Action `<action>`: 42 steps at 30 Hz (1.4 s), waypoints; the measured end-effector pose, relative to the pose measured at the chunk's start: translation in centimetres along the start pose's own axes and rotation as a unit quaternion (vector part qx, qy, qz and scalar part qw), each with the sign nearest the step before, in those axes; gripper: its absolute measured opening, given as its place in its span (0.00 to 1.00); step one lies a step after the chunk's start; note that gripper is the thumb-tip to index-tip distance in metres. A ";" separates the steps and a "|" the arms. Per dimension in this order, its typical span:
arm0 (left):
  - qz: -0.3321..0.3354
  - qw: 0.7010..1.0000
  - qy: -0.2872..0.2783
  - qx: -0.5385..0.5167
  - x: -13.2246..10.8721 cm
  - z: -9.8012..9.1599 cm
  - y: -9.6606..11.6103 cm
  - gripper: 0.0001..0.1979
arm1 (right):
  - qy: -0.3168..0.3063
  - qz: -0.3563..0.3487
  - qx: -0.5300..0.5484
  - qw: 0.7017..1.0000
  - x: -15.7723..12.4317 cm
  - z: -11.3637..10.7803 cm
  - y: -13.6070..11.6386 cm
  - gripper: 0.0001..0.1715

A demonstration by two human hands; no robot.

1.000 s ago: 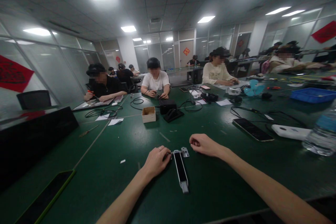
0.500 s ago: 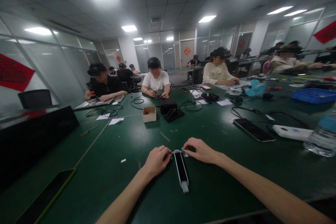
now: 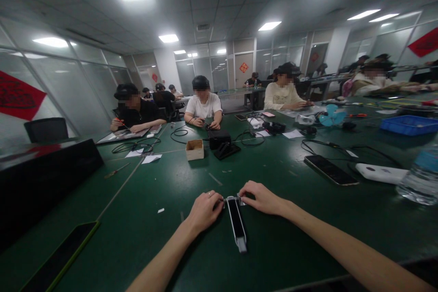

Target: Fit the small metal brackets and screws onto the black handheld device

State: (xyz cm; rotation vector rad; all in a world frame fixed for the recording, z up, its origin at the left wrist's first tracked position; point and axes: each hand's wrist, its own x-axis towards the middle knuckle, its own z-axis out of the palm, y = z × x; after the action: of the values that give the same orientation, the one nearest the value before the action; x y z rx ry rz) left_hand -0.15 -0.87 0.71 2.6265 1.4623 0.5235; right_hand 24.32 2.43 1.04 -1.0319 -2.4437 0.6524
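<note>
A slim, white-edged device with a long black face and a grey near end [image 3: 236, 221] lies lengthwise on the green table in front of me. My left hand [image 3: 206, 210] is closed in a pinch at the left of its far end; what the fingertips hold is too small to make out. On the other side, my right hand [image 3: 259, 197] pinches a small shiny piece [image 3: 242, 201] close to the device's far right corner. Its exact shape is partly hidden by the fingers.
A green-edged phone [image 3: 63, 255] lies at the near left. Farther off stand a small open box [image 3: 195, 150] and a black case [image 3: 219, 138]. To the right are a dark phone [image 3: 330, 169], a white device [image 3: 381, 173] and a water bottle [image 3: 419, 178]. Several people sit across the table.
Both hands and the device stay in nearly the same place. Hardly anything else differs, apart from a slight shift of the view.
</note>
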 end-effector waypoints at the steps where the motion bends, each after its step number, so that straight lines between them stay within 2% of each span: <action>1: 0.000 1.000 0.001 0.001 0.0 0.0 0.0 0.09 | 0.001 -0.004 -0.001 1.000 0.0 0.0 0.0 0.12; 10: -0.005 1.000 -0.007 0.008 0.1 0.0 0.0 0.09 | 0.022 -0.034 -0.016 0.999 0.1 0.4 0.2 0.13; 24: -0.009 1.000 -0.012 -0.005 0.1 -0.2 0.1 0.10 | 0.005 0.003 -0.005 1.000 -0.1 -0.1 -0.3 0.14; 33: -0.007 1.000 -0.009 -0.002 0.1 -0.1 0.1 0.09 | 0.021 -0.003 -0.003 1.000 -0.2 0.0 -0.4 0.11; 42: -0.006 1.000 -0.010 0.003 0.1 -0.1 0.2 0.09 | 0.018 -0.001 -0.003 1.000 -0.2 0.1 0.0 0.15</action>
State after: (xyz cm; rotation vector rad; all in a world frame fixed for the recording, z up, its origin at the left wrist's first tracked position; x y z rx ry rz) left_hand -0.02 -0.91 0.87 2.6192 1.4747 0.4918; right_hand 24.40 2.27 0.95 -1.0339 -2.4171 0.6196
